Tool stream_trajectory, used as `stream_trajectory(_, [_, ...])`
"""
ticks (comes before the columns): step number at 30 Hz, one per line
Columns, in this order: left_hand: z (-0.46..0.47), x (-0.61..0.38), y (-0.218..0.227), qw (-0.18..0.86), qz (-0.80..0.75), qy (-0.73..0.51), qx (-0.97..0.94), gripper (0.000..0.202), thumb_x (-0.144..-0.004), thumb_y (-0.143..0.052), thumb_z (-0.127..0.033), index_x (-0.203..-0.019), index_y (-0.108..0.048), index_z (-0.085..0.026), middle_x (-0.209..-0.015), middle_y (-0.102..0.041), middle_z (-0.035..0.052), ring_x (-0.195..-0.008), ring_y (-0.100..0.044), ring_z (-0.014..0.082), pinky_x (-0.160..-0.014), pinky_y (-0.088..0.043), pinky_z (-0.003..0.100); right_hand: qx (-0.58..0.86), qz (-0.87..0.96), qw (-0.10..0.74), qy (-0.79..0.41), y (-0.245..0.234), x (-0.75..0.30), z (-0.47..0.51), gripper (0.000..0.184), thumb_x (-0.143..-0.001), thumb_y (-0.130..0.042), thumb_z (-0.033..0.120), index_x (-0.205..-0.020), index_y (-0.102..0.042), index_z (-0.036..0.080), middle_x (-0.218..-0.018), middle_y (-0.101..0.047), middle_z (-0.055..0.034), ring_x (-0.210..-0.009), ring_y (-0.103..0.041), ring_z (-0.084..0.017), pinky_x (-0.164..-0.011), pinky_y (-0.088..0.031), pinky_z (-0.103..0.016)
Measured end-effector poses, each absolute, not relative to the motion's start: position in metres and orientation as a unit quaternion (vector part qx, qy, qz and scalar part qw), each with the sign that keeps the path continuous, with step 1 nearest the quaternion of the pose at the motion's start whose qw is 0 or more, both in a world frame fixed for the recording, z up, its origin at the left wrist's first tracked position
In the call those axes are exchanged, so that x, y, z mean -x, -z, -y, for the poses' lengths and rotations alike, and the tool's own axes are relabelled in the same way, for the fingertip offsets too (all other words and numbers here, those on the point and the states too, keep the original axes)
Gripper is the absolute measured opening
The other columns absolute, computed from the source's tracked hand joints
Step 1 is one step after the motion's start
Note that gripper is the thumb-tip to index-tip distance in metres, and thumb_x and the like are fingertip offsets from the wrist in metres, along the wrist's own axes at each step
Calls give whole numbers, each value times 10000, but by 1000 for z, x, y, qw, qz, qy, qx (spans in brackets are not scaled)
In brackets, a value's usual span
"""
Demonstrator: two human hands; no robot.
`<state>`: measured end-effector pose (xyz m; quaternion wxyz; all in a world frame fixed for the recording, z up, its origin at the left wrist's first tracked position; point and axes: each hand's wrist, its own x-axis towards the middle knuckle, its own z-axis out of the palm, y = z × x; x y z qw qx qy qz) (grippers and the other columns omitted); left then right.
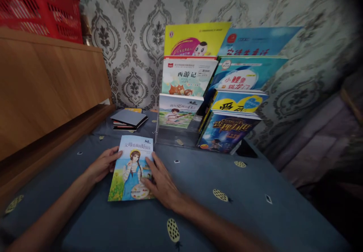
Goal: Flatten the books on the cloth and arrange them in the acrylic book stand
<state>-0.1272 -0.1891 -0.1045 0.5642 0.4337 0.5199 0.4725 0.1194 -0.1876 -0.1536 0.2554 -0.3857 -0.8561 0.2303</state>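
A thin book with a girl in a blue dress on its cover (pixel 131 161) lies flat on the blue patterned cloth (pixel 227 176) in front of me. My left hand (pixel 103 164) rests at the book's left edge with its fingers curled against it. My right hand (pixel 161 182) lies flat and open on the book's right side, fingers spread over the cover. Behind the book stands a clear tiered rack (pixel 172 136) holding several children's books (pixel 188 76) in two columns.
A small stack of flat books with a grey cover on top (pixel 129 119) lies at the back left. A wooden cabinet side (pixel 48 89) runs along the left, with a red plastic crate (pixel 39 8) on top. Patterned wallpaper (pixel 136 36) is behind.
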Motion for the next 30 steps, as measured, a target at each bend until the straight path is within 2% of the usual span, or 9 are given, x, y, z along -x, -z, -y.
stream_trajectory(2, [193, 125, 99, 570, -506, -482, -431, 606, -586, -905, -509, -1018, -647, -172, -686, -600, -23, -470, -447, 69, -380, -244, 175, 382, 830, 307, -266, 158, -122, 184, 758, -947, -594, 395, -1598, -254, 206, -1658, -270, -166, -1523, -277, -326, -1194, -364, -537])
stream_trajectory(5, [196, 121, 89, 570, -499, -477, -445, 691, -586, -898, -574, -1095, -633, -189, -702, -608, -19, -477, -444, 71, -384, -257, 168, 343, 779, 389, -353, 154, -127, 180, 802, -968, -546, 347, -1622, -95, 236, -1545, -477, -154, -1377, -520, -294, -1095, -491, -514])
stream_trajectory(8, [196, 114, 79, 545, -483, -474, -495, 670, -654, -844, -615, -1139, -634, -203, -709, -612, -9, -484, -431, 78, -385, -260, 171, 327, 733, 443, -399, 135, -135, 178, 721, -1004, -462, 334, -1617, -97, 226, -1320, -668, -138, -1132, -690, -265, -937, -596, -474])
stream_trajectory(14, [184, 101, 65, 405, -422, -519, -623, 515, -854, -678, -580, -1237, -626, -239, -962, -689, 54, -699, -552, 156, -546, -474, 229, 360, 747, 506, -239, 93, -157, 178, 496, -1020, -430, 346, -1503, -366, 250, -1397, -608, -130, -1214, -631, -272, -967, -576, -460])
stream_trajectory(19, [183, 97, 74, 368, -413, -433, -711, 415, -967, -527, -509, -1274, -612, -244, -1115, -691, 81, -904, -614, 216, -751, -549, 303, 381, 758, 479, -224, 102, -171, 182, 272, -1003, -432, 274, -1259, -519, 238, -1136, -717, -90, -1002, -694, -237, -854, -585, -394])
stream_trajectory(21, [180, 95, 72, 355, -406, -411, -735, 403, -983, -499, -482, -1286, -598, -235, -1107, -690, 84, -913, -622, 214, -791, -552, 315, 384, 768, 462, -222, 104, -176, 178, 192, -989, -430, 253, -1148, -538, 242, -1044, -728, -70, -913, -703, -222, -778, -580, -354])
stream_trajectory(24, [161, 88, 51, 299, -391, -392, -777, 366, -986, -489, -452, -1203, -621, -189, -964, -681, 72, -813, -610, 194, -696, -541, 287, 389, 775, 464, -182, 90, -186, 160, 124, -961, -437, 239, -1051, -522, 247, -945, -719, -58, -820, -694, -218, -703, -562, -342])
stream_trajectory(26, [137, 79, 28, 250, -372, -394, -802, 340, -980, -493, -443, -1115, -629, -161, -909, -669, 67, -788, -604, 190, -664, -532, 283, 390, 772, 485, -130, 68, -192, 139, 119, -944, -442, 241, -1042, -509, 246, -936, -703, -65, -827, -679, -230, -723, -558, -373])
stream_trajectory(30, [80, 58, -15, 92, -349, -469, -806, 285, -981, -486, -374, -1128, -576, -147, -1008, -661, 97, -913, -620, 220, -773, -543, 334, 395, 742, 542, -7, 18, -201, 92, 79, -952, -416, 257, -986, -487, 265, -913, -646, -55, -820, -625, -221, -778, -540, -413])
